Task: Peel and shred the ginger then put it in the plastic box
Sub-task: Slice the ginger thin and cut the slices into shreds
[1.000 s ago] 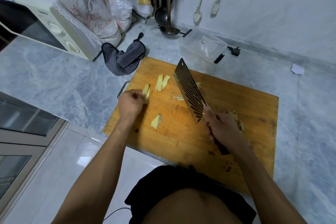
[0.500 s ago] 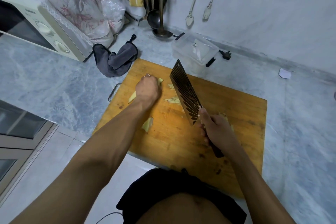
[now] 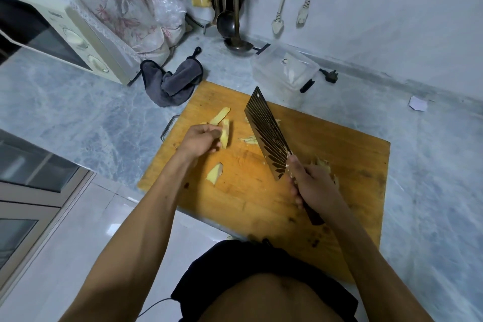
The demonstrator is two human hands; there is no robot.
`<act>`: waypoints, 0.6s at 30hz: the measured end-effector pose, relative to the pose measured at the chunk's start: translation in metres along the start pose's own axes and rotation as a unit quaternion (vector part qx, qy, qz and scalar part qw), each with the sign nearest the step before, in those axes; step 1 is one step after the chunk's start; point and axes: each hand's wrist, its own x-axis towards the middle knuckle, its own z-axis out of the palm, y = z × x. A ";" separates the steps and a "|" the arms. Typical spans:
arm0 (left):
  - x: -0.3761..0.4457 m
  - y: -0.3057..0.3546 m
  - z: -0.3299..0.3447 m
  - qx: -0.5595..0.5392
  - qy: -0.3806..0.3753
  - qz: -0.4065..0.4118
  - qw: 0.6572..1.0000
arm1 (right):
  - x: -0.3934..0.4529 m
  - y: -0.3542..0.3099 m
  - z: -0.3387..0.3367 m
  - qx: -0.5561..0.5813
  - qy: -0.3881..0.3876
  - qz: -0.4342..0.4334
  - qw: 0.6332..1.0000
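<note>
Two bare hands work over the orange-brown wooden chopping board (image 3: pixel 261 198): the left hand (image 3: pixel 198 142) pinches a pale yellow peeled ginger slice (image 3: pixel 224 133) at its fingertips, with another slice (image 3: pixel 220 115) just beyond them and a third (image 3: pixel 214 173) nearer the wrist. To the right, the right hand (image 3: pixel 313 185) clenches the dark handle of a broad ribbed steel cleaver (image 3: pixel 266 133), shredded ginger scraps (image 3: pixel 249 139) lying by its blade. Beyond the blade tip, well past both hands, sits the clear plastic box (image 3: pixel 285 70).

Cleaver handle (image 3: pixel 312 214) mostly hidden by hands.

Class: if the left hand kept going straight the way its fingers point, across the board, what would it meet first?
Probably the cleaver blade held by the right hand; the left hand already pinches a ginger slice. Depth is unclear.
</note>
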 end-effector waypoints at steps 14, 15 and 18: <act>-0.063 -0.069 -0.019 0.013 0.071 -0.032 0.997 | -0.024 0.009 0.023 0.024 -0.052 0.014 0.998; -0.064 -0.070 -0.016 0.023 0.087 -0.027 0.996 | -0.026 0.009 0.025 0.022 -0.055 0.015 0.998; -0.069 -0.068 -0.006 0.169 0.135 0.030 0.976 | -0.031 0.010 0.028 0.008 -0.061 0.020 0.998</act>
